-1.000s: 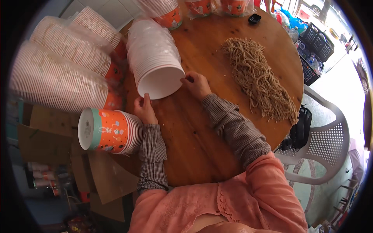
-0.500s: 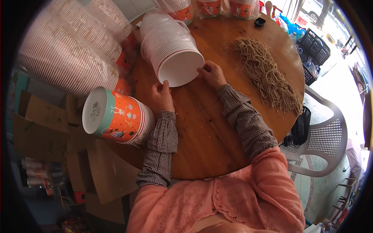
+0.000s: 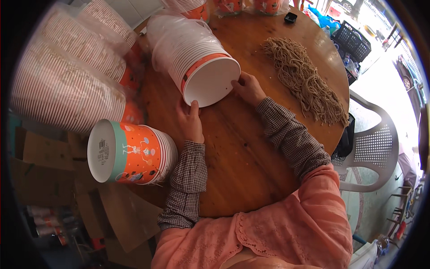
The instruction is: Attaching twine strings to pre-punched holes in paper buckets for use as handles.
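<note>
A white paper bucket [image 3: 212, 82] with an orange printed outside lies on its side, mouth toward me, partly drawn out of a nested stack [image 3: 186, 42] in a clear plastic bag. My left hand [image 3: 191, 121] is closed on the lower left of its rim, thumb on the inside. On the right side of the rim, my right hand [image 3: 251, 88] pinches the edge. A small dark hole shows inside the bucket near my right fingers. Left of my left forearm lies another nested bucket stack [image 3: 139, 152], orange with skeleton drawings and a green band, bottom facing outward.
Tan cords [image 3: 304, 80] lie in a loose bundle on the round wooden table [image 3: 237, 166]. Bagged bucket stacks [image 3: 67, 76] crowd the left. A small black object [image 3: 290, 18] sits at the far edge. Open cardboard boxes [image 3: 125, 215] stand lower left; a grey plastic chair [image 3: 374, 150] is at right.
The front bucket has come out of the stack toward me, so its orange outside now shows below the rim. Both hands moved nearer with it. The view has shifted slightly.
</note>
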